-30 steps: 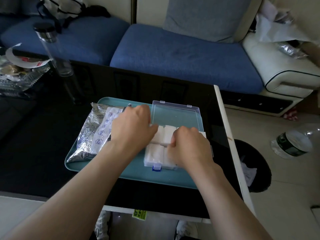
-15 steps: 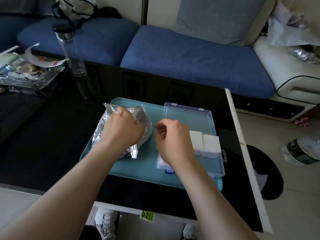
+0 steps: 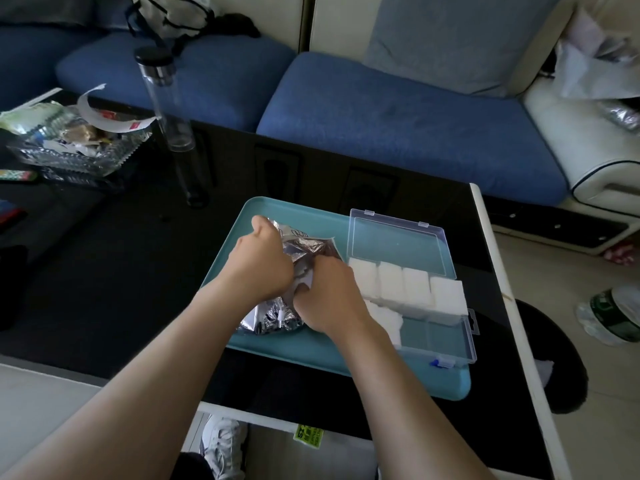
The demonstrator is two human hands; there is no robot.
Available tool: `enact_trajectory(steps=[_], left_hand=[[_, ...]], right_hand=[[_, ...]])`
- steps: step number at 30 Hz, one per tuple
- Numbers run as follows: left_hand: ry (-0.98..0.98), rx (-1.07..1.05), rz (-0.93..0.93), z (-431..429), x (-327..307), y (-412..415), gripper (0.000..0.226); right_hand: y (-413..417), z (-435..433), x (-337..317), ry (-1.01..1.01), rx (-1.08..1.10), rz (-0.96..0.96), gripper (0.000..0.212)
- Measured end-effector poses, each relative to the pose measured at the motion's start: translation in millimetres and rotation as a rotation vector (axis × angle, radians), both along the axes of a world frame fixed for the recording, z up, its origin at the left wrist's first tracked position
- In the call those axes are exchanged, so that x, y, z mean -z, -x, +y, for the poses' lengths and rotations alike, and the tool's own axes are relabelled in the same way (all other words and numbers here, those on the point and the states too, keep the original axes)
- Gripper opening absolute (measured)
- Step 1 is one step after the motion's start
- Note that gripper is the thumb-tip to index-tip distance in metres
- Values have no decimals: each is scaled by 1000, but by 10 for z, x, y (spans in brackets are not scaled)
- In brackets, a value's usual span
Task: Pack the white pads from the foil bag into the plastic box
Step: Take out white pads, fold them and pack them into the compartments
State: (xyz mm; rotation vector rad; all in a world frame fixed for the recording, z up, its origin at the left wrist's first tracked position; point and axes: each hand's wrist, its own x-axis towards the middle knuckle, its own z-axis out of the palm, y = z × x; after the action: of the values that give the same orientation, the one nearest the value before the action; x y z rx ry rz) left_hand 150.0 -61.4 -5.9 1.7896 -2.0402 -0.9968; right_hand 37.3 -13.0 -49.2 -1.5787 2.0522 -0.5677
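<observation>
Foil bag (image 3: 268, 317); print unreadable

Black table (image 3: 104, 271) bears teal tray (image 3: 311, 355); bottle (image 3: 169, 109).

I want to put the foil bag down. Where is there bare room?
Bare: the near strip of the tray, in front of the foil bag and plastic box; the dark table left of the tray, nearer than the bottle. Crowded: the tray's middle; the glass dish far left.
</observation>
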Motion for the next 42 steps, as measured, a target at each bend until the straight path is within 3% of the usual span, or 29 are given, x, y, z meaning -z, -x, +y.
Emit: enact_trajectory(steps=[4,7,8,15,19,22,24,27,29,33,35,38,40,42], left_hand=[[22,25,-110,-36,69,13,23],[34,17,-175,-50,81,33,38],[27,17,-177,-55,87,39,43],[36,3,-21,-41,85,27,25],[73,-41,34,-30,80,51,24],[102,-35,27,-6,82,82,26],[120,-31,0,13,73,101,27],[111,-14,-38,44,74,151,35],[88,3,-82,50,73,199,46],[47,18,-195,87,19,324,70],[133,-8,-106,105,-11,412,61],[257,-97,246,123,-107,529,42],[170,-148,556,160,-190,608,32],[-42,-139,814,213,-239,690,21]], right_hand=[[-51,-68,108,-96,-53,74,34],[-20,-51,86,-138,-59,60,9],[-21,-39,75,-132,-53,48,11],[57,-55,15,84,84,-63,37],[167,-47,-113,198,111,-128,18],[268,-29,-140,254,171,-119,31],[343,-31,-150,281,225,-131,29],[435,-36,-180,317,320,-299,7],[490,-8,-242,337,387,-457,17],[654,64,-358,378,423,-598,16],[721,106,-412,388,438,-660,16],[792,155,-480,375,453,-783,22],[836,184,-517,379,436,-836,25],[881,214,-540,383,401,-883,28]])
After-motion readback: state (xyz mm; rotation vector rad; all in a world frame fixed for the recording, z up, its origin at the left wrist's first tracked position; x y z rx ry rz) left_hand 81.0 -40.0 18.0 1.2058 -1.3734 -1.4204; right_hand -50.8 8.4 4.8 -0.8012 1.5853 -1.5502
